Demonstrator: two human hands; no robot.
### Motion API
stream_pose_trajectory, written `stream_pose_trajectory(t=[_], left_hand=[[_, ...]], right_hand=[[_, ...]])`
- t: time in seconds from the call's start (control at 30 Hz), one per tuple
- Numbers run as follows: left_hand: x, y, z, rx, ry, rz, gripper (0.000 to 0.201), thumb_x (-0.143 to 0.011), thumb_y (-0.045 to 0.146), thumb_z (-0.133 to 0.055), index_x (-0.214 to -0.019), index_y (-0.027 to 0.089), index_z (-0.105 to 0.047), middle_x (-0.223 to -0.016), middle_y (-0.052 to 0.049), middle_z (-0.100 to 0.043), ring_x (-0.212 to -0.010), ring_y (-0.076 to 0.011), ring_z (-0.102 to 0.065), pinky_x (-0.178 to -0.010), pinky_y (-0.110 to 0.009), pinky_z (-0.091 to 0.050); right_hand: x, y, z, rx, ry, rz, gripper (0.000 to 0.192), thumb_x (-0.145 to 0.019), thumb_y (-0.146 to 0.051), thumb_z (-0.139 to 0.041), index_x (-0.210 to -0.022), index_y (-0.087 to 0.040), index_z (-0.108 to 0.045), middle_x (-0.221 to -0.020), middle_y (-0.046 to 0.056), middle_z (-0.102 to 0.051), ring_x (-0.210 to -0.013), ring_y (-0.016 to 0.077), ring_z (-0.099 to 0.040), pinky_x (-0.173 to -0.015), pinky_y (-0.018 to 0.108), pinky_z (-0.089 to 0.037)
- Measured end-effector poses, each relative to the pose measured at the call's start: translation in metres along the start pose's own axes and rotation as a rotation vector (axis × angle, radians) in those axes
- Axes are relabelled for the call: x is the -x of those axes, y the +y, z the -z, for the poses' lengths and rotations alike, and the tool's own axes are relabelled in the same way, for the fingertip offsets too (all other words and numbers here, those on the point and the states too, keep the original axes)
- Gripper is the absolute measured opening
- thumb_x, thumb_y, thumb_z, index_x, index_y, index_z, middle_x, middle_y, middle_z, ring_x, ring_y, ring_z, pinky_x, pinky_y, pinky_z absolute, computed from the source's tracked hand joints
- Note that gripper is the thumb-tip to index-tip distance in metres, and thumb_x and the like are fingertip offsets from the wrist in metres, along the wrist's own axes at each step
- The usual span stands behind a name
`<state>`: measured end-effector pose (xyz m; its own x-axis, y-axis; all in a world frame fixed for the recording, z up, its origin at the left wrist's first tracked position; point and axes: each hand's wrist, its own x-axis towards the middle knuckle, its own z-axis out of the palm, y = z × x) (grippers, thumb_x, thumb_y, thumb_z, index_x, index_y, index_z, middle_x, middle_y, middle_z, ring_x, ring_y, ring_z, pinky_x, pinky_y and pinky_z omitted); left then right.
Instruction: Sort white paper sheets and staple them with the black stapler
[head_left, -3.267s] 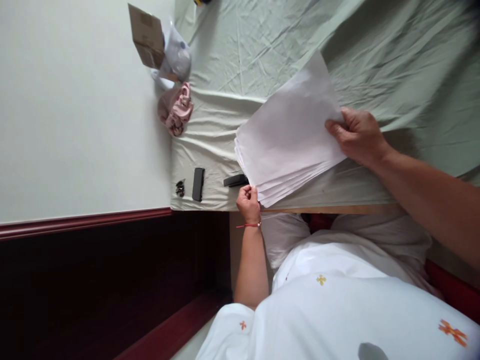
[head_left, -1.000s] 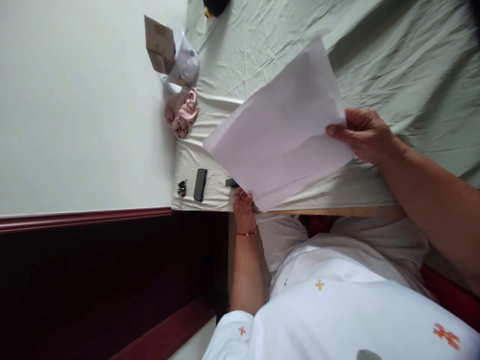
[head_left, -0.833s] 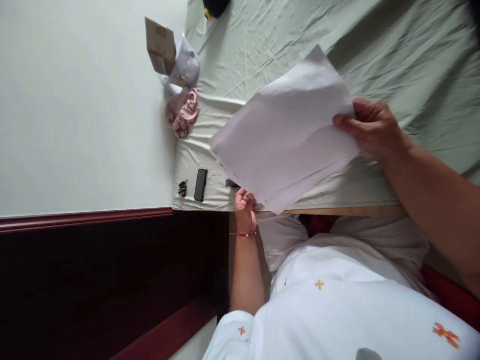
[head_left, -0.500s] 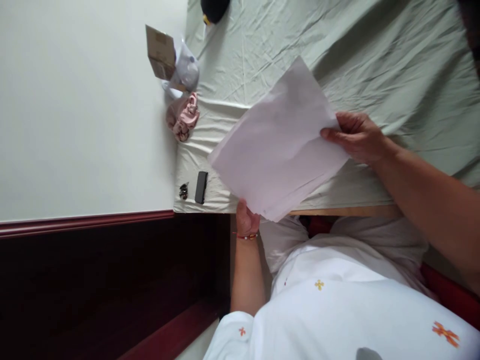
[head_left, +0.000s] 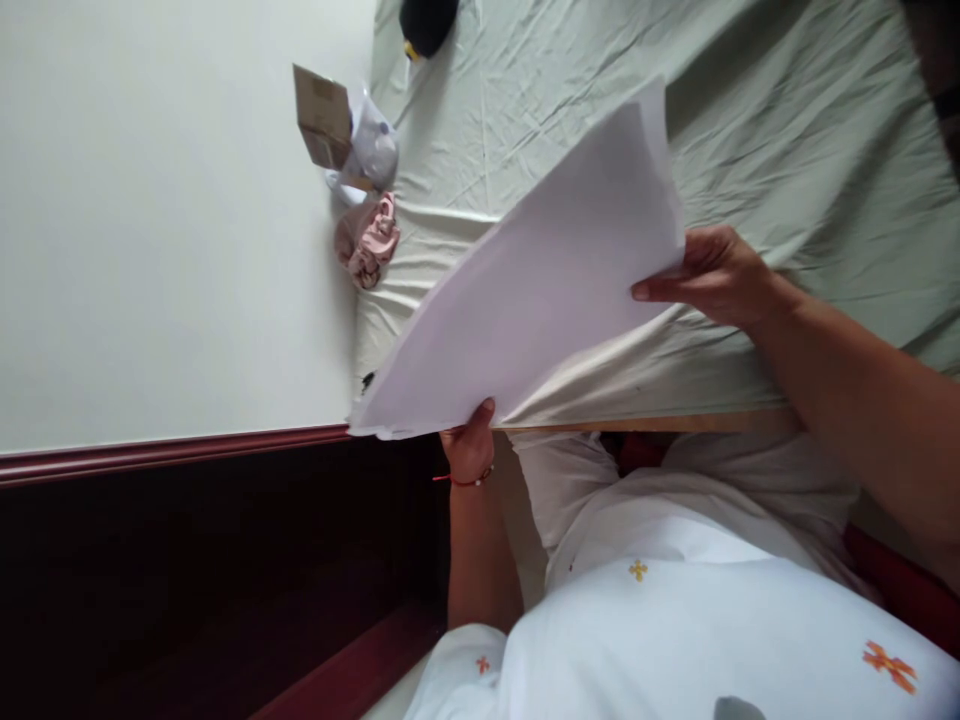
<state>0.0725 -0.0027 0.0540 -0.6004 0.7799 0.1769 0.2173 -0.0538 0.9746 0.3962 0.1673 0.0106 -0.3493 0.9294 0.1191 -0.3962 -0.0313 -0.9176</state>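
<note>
A stack of white paper sheets point(head_left: 525, 280) is held slantwise above the front of a cloth-covered surface, its layered edges slightly fanned. My left hand point(head_left: 471, 445), with a red string bracelet at the wrist, grips the near edge; the thumb lies on top and the fingers are hidden underneath. At the other side my right hand point(head_left: 709, 272) pinches the sheets, thumb above and the other fingers behind. The paper's far right corner curls upward.
Pale green cloth point(head_left: 787, 200) covers the surface. Along the wall side stand a cardboard box point(head_left: 322, 115), a clear plastic bag point(head_left: 373, 145) and a bunched pink cloth point(head_left: 367, 240). A black item point(head_left: 429, 25) lies farther back. A dark red ledge point(head_left: 172, 450) borders the left.
The sheets have turned and slid left, now covering the black phone-like object and most of the small dark item. My left hand has shifted left, and its thumb now shows on top.
</note>
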Motion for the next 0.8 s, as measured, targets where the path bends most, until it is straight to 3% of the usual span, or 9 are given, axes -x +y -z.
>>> stream_pose_trajectory(t=[0.13, 0.23, 0.43, 0.57, 0.7, 0.8], left_hand=[[0.001, -0.023, -0.006, 0.004, -0.018, 0.140, 0.090, -0.044, 0.051, -0.107, -0.126, 0.029, -0.078, -0.133, -0.007, -0.080, -0.141, -0.0341, -0.065, -0.126, -0.054, -0.049], [0.003, -0.036, -0.009, 0.034, -0.036, 0.221, 0.089, -0.038, 0.049, -0.108, -0.120, 0.030, -0.080, -0.135, -0.008, -0.079, -0.140, -0.0361, -0.066, -0.124, -0.054, -0.051], [0.004, -0.037, -0.003, 0.017, -0.054, 0.163, 0.083, -0.047, 0.052, -0.106, -0.121, 0.028, -0.079, -0.134, -0.009, -0.079, -0.129, -0.0350, -0.072, -0.118, -0.052, -0.054], [0.001, -0.048, 0.000, -0.091, -0.084, 0.182, 0.077, -0.052, 0.052, -0.103, -0.121, 0.027, -0.077, -0.132, -0.010, -0.079, -0.125, -0.0320, -0.074, -0.115, -0.048, -0.055], [-0.003, -0.058, 0.005, -0.192, -0.044, 0.119, 0.054, -0.059, 0.049, -0.097, -0.105, 0.027, -0.077, -0.121, -0.006, -0.081, -0.122, -0.0296, -0.074, -0.119, -0.048, -0.053], [-0.006, -0.060, 0.010, -0.345, -0.128, 0.063, 0.039, -0.063, 0.052, -0.094, -0.087, 0.028, -0.075, -0.105, -0.005, -0.083, -0.114, -0.0315, -0.075, -0.117, -0.051, -0.055]], right_hand=[[-0.002, 0.000, 0.003, 0.172, -0.139, -0.080, 0.038, -0.063, -0.045, -0.097, -0.079, -0.016, -0.078, -0.080, 0.005, -0.072, -0.082, 0.0229, -0.064, -0.080, 0.041, -0.061], [-0.004, 0.001, 0.002, 0.195, -0.219, -0.072, 0.039, -0.068, -0.048, -0.092, -0.079, -0.014, -0.077, -0.076, 0.003, -0.069, -0.079, 0.0191, -0.061, -0.077, 0.034, -0.056], [-0.002, -0.004, 0.003, 0.195, -0.202, -0.061, 0.031, -0.067, -0.046, -0.093, -0.074, -0.021, -0.077, -0.075, 0.002, -0.069, -0.075, 0.0196, -0.058, -0.075, 0.036, -0.056], [-0.002, -0.003, 0.003, 0.263, -0.243, -0.115, 0.041, -0.065, -0.051, -0.093, -0.073, -0.015, -0.075, -0.072, 0.003, -0.065, -0.072, 0.0190, -0.059, -0.073, 0.036, -0.054], [-0.001, -0.001, 0.002, 0.251, -0.183, -0.099, 0.040, -0.065, -0.051, -0.092, -0.075, -0.016, -0.076, -0.076, 0.004, -0.069, -0.077, 0.0214, -0.062, -0.081, 0.040, -0.058], [0.000, 0.000, 0.002, 0.288, -0.173, -0.089, 0.030, -0.064, -0.046, -0.092, -0.080, -0.024, -0.080, -0.085, 0.004, -0.074, -0.084, 0.0249, -0.064, -0.086, 0.045, -0.059]])
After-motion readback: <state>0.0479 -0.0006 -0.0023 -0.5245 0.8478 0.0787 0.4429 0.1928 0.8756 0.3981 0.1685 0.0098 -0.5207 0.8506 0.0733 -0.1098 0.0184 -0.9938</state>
